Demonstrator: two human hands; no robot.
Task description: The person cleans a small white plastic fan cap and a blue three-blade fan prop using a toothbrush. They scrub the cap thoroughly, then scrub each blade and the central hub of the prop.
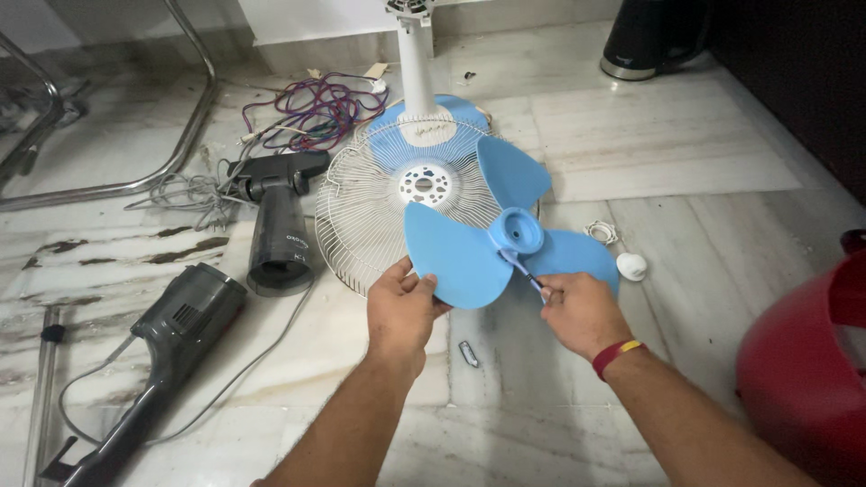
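A blue three-bladed fan propeller (pixel 469 243) is held above the marble floor. My left hand (pixel 401 302) grips the edge of its near left blade. My right hand (pixel 582 311) pinches a thin tool (pixel 523 269) whose tip points into the round blue hub (pixel 516 230). A red and yellow band circles my right wrist. Behind the propeller lies a white wire fan grille (pixel 361 212) with a white centre disc (pixel 424 185). The white fan stem (pixel 417 63) rises from a blue base at the top.
A dark vacuum nozzle part (pixel 275 216) and a grey vacuum body (pixel 176 329) lie left. Tangled purple and red wires (pixel 316 108) sit behind. A white knob (pixel 631 266) and small coil lie right. A red cylinder (pixel 803 370) stands at right, a black kettle (pixel 645 41) far back.
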